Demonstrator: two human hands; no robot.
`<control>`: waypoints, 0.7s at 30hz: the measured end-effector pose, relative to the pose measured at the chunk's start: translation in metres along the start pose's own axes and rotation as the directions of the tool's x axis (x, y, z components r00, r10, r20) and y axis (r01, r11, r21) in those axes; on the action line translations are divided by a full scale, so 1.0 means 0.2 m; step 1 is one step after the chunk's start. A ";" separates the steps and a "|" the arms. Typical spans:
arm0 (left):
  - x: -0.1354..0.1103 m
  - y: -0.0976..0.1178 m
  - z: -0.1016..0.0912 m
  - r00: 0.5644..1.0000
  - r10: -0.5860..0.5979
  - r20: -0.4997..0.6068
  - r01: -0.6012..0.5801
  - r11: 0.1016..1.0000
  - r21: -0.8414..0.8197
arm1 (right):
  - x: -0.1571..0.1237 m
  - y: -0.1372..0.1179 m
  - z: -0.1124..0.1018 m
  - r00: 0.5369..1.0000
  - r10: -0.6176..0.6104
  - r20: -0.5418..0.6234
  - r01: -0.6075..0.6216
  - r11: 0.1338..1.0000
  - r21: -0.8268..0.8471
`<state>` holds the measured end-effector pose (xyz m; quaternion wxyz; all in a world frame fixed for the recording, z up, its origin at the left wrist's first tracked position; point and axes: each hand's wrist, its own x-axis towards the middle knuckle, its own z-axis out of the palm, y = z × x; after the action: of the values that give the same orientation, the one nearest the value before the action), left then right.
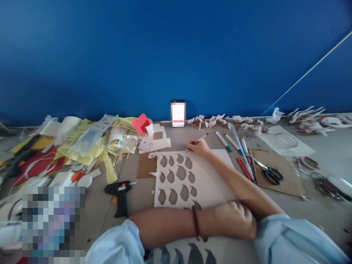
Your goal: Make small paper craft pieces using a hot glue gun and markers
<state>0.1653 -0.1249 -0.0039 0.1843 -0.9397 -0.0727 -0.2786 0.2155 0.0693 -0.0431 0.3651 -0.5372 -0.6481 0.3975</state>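
In the head view, my right hand (pixel 199 146) pinches a pen (pixel 202 138), its tip at the top edge of a white sheet (pixel 214 170). Rows of pointed, bird-like shapes are cut out of that sheet's left half, with the grey table showing through. My left forearm, with a dark red bead bracelet (pixel 195 222), lies across the sheet's lower part and hides some of the cut-outs. Curled into a fist, my left hand (pixel 235 220) rests against my right forearm, with nothing visible in it. More cut-outs (pixel 195 253) show below my left arm.
To the left lie a black glue gun (pixel 121 194) and a heap of yellow wrapping (pixel 88 135). Markers (pixel 223 141), a red cutter (pixel 244 169) and scissors (pixel 271 174) on cardboard (pixel 286 187) are at right. Several paper birds (pixel 217 120) line the blue wall (pixel 137 55), near a phone (pixel 178 113).
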 end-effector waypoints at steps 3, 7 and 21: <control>0.00 0.00 0.00 1.000 0.003 0.011 -0.003 1.000 -0.007 | 0.00 0.00 0.00 1.000 -0.006 -0.008 0.006 1.000 0.000; -0.01 0.00 0.00 1.000 0.011 0.030 -0.011 1.000 -0.002 | 0.00 -0.01 0.01 1.000 0.001 -0.006 -0.001 1.000 0.008; -0.01 0.00 0.00 1.000 0.009 0.009 -0.009 1.000 0.005 | 0.00 0.00 0.00 0.999 -0.024 0.022 0.025 1.000 -0.017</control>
<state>0.1644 -0.1246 -0.0046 0.1875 -0.9408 -0.0699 -0.2734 0.2156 0.0689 -0.0422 0.3582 -0.5282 -0.6620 0.3931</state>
